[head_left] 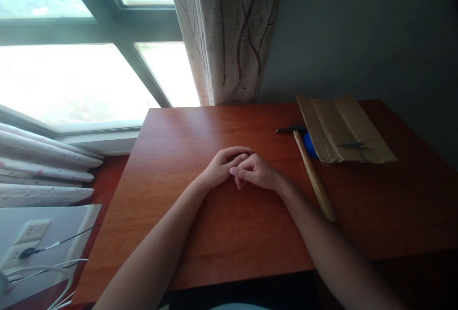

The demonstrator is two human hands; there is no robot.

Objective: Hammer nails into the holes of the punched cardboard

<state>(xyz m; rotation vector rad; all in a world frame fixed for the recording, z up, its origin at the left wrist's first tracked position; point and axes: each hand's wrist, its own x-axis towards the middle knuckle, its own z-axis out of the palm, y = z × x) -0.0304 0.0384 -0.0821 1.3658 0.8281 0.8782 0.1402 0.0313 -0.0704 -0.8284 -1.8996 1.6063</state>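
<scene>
My left hand (221, 166) and my right hand (258, 170) rest folded together over the middle of the wooden table (171, 157). Their fingers are closed and overlap, with the thumbs crossing in front. No object shows between them. To the right of my right hand lies a hammer (312, 176), its dark head at the back and its pale wooden handle running toward me beside my right forearm. A blue thing (309, 146), mostly hidden, sits between the hammer and a torn piece of cardboard (361, 119). Several thin dark pieces, possibly nails (352, 144), lie on the cardboard.
A window (118, 28) and a patterned curtain (236, 38) stand behind the table. Another curtain (43, 167) hangs at the left. Below it are a wall socket (34, 231) with a plug and loose cables (64, 276) near the table's left edge.
</scene>
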